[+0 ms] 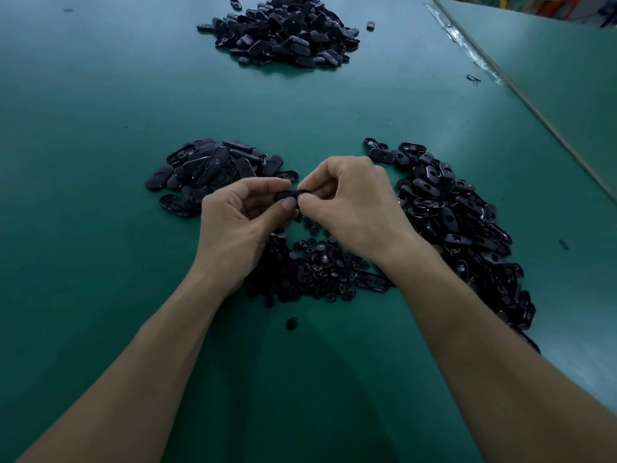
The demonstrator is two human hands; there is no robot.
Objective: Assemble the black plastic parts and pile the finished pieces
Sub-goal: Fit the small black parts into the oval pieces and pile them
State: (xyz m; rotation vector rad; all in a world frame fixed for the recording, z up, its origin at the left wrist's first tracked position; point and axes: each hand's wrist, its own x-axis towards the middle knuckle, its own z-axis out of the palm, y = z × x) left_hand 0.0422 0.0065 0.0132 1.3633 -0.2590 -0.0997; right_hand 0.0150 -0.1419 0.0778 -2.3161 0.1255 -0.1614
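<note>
Green tabletop (pixel 100 95), matte, dim light; a second green surface (pixel 551 78) butts against its right edge.

Left hand (pixel 233 222) and right hand (pixel 350 202) meet over the middle of the tabletop, raised off the surface. Between them I hold one black oval part (pixel 287 196). My left thumb and curled fingers pinch its left end, and my right thumb and forefinger pinch its right end. The thumb tips nearly touch below the part. Most of the part is hidden by my fingers; I cannot tell whether a second piece is seated in it.

Heap of small round pieces (pixel 317 269) lies directly under my wrists, toward the near edge. One stray round piece (pixel 291 324) lies just nearer than the heap.

Heap of smooth oval covers (pixel 213 172) sits behind my left hand. A long heap of oval shells with holes (pixel 460 228) runs along the right side, from beside my right hand back toward the near edge.

Large pile of oval pieces (pixel 283 31) sits at the far edge, well apart from the others.
</note>
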